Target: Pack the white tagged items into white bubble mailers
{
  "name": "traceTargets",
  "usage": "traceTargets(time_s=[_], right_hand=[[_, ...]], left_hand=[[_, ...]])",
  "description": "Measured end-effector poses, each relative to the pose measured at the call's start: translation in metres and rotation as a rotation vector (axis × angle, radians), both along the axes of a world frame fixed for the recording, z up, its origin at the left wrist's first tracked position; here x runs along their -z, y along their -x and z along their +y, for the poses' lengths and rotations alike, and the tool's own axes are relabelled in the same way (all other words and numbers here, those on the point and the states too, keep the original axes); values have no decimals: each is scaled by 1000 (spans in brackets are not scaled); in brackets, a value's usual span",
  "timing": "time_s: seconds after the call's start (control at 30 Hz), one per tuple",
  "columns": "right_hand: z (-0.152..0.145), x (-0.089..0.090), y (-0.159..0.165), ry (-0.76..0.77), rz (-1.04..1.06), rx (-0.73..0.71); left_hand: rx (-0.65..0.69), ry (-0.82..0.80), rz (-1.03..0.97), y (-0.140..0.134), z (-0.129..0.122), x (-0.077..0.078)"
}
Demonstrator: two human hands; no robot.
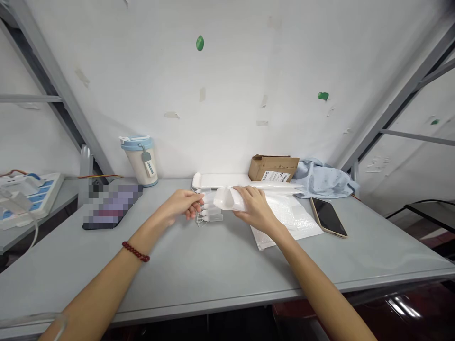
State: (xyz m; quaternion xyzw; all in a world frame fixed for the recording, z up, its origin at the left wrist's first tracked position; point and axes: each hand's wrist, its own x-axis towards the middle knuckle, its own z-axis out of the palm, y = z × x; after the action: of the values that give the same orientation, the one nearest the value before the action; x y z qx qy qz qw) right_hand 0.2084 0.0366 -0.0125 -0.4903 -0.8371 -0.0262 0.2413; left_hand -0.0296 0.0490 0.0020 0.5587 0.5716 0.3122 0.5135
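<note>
One white pouch point(236, 201) rests in the curled right hand point(256, 206), seemingly to keep its mouth agape; left hand point(184, 204) pinches beside clear tubes point(215, 218) — hold unclear.

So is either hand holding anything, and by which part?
The right hand holds a white pouch near its open end. The left hand is at the small clear tubes; whether it holds one is unclear.

Bracelet point(135, 251): dark red, round beads, left wrist point(148, 240)
Forearms point(115, 279): bare
Left hand point(185, 204): bare
Right hand point(256, 207): bare
</note>
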Motion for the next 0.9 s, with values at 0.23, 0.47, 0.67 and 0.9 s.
traceTargets(time_s=[0.23, 0.47, 0.67, 0.9], right_hand=[[3, -1, -1, -35, 49, 99], [3, -2, -2, -25, 92, 89], [3, -2, -1, 10, 67, 77], [4, 1, -1, 14, 43, 65]], left_hand=[[-96, -313, 309, 26, 16, 8], [46, -293, 320, 25, 17, 14], [-75, -125, 187, 17, 16, 19], [-125, -26, 105, 6, 17, 32]])
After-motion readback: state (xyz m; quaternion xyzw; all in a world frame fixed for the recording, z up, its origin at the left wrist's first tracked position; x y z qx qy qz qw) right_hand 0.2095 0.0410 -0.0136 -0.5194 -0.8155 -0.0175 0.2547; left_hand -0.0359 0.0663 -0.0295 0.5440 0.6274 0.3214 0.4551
